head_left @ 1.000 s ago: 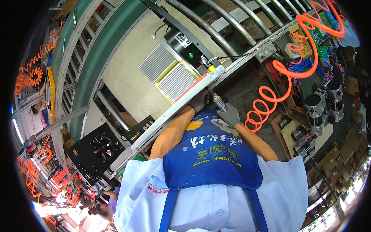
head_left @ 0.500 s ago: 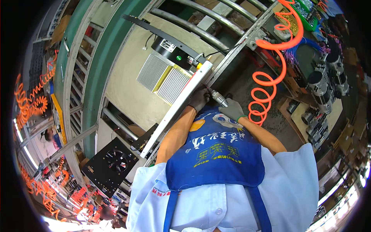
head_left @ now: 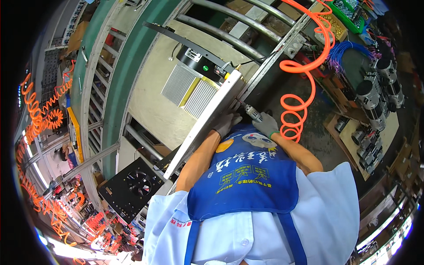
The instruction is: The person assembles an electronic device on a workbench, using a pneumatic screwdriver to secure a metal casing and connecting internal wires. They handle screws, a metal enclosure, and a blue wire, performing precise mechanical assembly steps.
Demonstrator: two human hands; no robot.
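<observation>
In its grey glove my right hand (head_left: 266, 125) is wrapped round a silver, slim powered screwdriver (head_left: 252, 112). Its tip points up and left at the near side of a long white panel (head_left: 205, 121); whether it touches a screw is too small to tell. My left hand (head_left: 227, 123), also gloved, lies close against that near side, left of the screwdriver, fingers stretched toward the tip. Behind the panel sits an assembly with a finned metal heatsink (head_left: 179, 86), a black round motor-like housing (head_left: 193, 58) and a dark flat bar (head_left: 176, 37).
An orange coiled hose (head_left: 293, 102) hangs right of my hands. The assembly rests on a beige board (head_left: 145, 99) over rollers (head_left: 221, 33). A black plate with a fan (head_left: 132, 187) lies at left. Metal motor units (head_left: 371, 99) and a green bin (head_left: 349, 15) stand right.
My left hand has drawn slightly back from the screwdriver's tip, its fingers straighter. The right hand still holds the screwdriver at the panel. The whole view has shifted a little.
</observation>
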